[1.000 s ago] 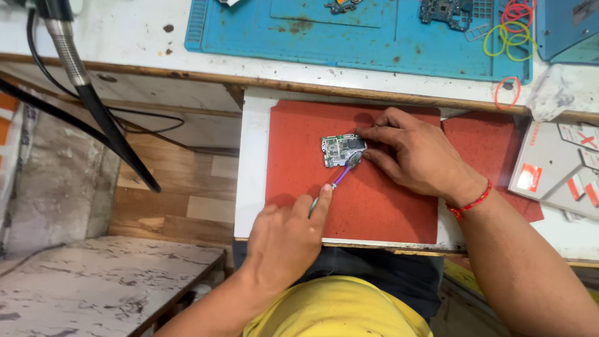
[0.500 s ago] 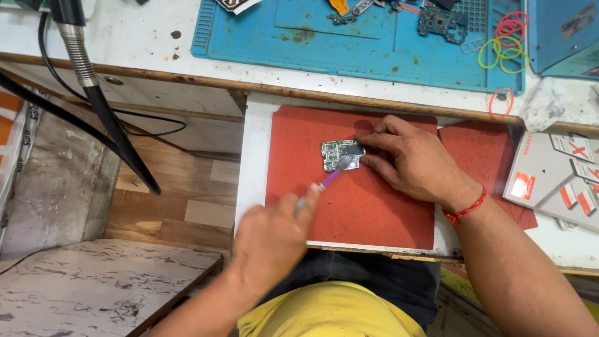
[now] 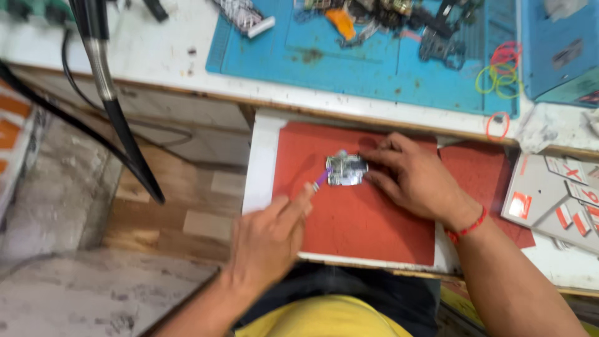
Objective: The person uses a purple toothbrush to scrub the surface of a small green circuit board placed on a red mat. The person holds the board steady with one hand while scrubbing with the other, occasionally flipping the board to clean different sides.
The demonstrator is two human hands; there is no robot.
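Note:
A small circuit board point(image 3: 347, 170) lies on a red mat point(image 3: 349, 224) that covers a white pull-out tray point(image 3: 257, 168). My right hand point(image 3: 417, 181) rests on the mat with its fingertips pressed against the board's right edge. My left hand point(image 3: 268, 240) grips a thin purple-handled tool point(image 3: 322, 178) whose tip touches the board's left side. The frame is blurred, so the board's details are unclear.
A blue work mat point(image 3: 374, 62) on the white bench holds scattered parts and coloured rubber bands point(image 3: 502, 72). A black hose point(image 3: 118, 112) hangs at the left. Grey packets with red marks point(image 3: 558, 200) lie at the right. Wooden floor shows below left.
The view has shifted right and down. My left hand moved slightly left with the tool still on the board. My right hand stays on the board.

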